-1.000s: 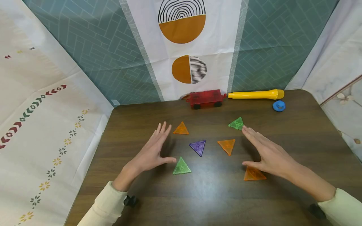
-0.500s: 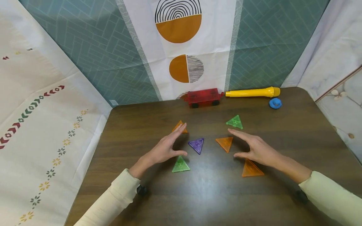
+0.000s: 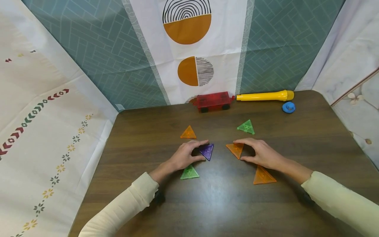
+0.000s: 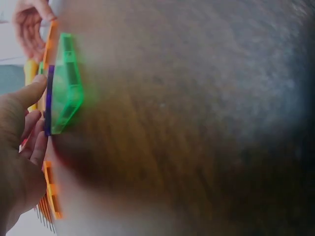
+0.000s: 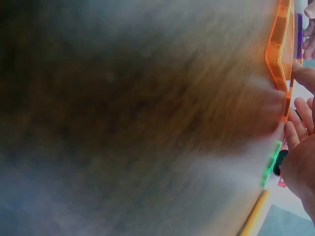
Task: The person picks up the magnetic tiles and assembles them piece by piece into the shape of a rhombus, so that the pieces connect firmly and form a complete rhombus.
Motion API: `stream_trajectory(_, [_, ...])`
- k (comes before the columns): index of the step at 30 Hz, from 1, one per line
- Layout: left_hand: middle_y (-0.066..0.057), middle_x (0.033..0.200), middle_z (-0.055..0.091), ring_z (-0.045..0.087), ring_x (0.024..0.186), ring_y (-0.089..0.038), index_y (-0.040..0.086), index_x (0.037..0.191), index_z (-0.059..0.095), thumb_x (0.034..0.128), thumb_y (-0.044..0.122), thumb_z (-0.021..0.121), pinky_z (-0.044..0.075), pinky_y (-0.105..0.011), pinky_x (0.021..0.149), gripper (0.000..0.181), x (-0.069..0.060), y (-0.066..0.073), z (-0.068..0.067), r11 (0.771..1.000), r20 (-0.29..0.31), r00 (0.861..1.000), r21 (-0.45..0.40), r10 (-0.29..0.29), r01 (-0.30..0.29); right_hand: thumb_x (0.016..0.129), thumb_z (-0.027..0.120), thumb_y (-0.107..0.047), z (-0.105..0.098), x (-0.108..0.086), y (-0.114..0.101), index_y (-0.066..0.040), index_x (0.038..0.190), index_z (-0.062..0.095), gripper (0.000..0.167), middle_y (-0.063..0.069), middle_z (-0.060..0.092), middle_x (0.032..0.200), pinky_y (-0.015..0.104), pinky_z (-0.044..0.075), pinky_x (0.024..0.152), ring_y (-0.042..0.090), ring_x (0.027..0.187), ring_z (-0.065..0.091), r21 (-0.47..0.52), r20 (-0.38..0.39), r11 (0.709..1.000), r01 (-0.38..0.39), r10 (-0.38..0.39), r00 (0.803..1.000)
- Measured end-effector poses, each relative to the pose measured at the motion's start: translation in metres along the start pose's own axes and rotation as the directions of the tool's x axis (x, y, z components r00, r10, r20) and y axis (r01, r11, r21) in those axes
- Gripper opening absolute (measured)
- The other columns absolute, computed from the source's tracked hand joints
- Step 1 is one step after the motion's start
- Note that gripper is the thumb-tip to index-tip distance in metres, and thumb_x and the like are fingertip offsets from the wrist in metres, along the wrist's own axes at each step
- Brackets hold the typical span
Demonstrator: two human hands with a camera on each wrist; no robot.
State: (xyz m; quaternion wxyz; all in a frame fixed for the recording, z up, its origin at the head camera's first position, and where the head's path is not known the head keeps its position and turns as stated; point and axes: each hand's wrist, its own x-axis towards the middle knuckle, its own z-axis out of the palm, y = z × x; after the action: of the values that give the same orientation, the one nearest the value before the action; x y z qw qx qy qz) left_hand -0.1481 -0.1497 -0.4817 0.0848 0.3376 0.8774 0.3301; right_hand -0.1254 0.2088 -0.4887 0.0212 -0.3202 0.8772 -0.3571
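Note:
My left hand (image 3: 184, 157) pinches a purple triangular tile (image 3: 208, 152) by its edges, thumb on the near side and fingers on the far side. To its right, my right hand (image 3: 263, 154) holds an orange triangular tile (image 3: 234, 150) the same way. Both tiles lie flat at table level, a small gap apart. A green triangular tile (image 3: 190, 173) lies just below the left hand, its top partly hidden by it. Another orange tile (image 3: 263, 177) sits just below the right hand. The left wrist view shows the purple tile (image 4: 49, 101) edge-on between thumb and fingers.
Farther back on the brown table (image 3: 142, 131) lie an orange tile (image 3: 188, 132) and a green tile (image 3: 246, 127). Along the back edge stand a red toy wagon (image 3: 214, 101), a yellow toy microphone (image 3: 265, 96) and a small blue toy (image 3: 288, 107). Patterned cloths hang behind and at both sides.
Both hands have moved inward and down from hovering spread apart. The left has taken hold of the purple tile, the right of the middle orange tile. The tiles themselves have hardly moved.

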Motion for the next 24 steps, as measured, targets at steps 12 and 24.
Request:
stream_trajectory(12, [-0.002,0.141,0.068,0.063,0.124,-0.021,0.017,0.149,0.063,0.0924,0.025,0.086,0.050,-0.041,0.107,0.062,0.005,-0.002,0.006,0.997,-0.035,0.999,0.059,0.042,-0.040,0.089,0.087,-0.008,0.000,0.008,0.004,-0.009,0.144,0.065,0.059,0.005,0.066,0.144,0.055,0.052,0.105,0.030,0.131,0.062,0.018,0.033,1.000,-0.006,0.005,0.999])
stream_trajectory(24, [-0.003,0.140,0.070,0.066,0.121,-0.020,0.015,0.145,0.066,0.0926,0.025,0.086,0.054,-0.040,0.103,0.057,0.010,0.001,0.011,0.997,-0.051,0.998,0.068,0.027,-0.023,0.087,0.090,-0.008,0.005,0.015,0.000,-0.005,0.140,0.068,0.058,0.007,0.068,0.141,0.052,0.055,0.102,0.029,0.125,0.062,0.000,0.013,1.000,-0.005,0.005,1.000])
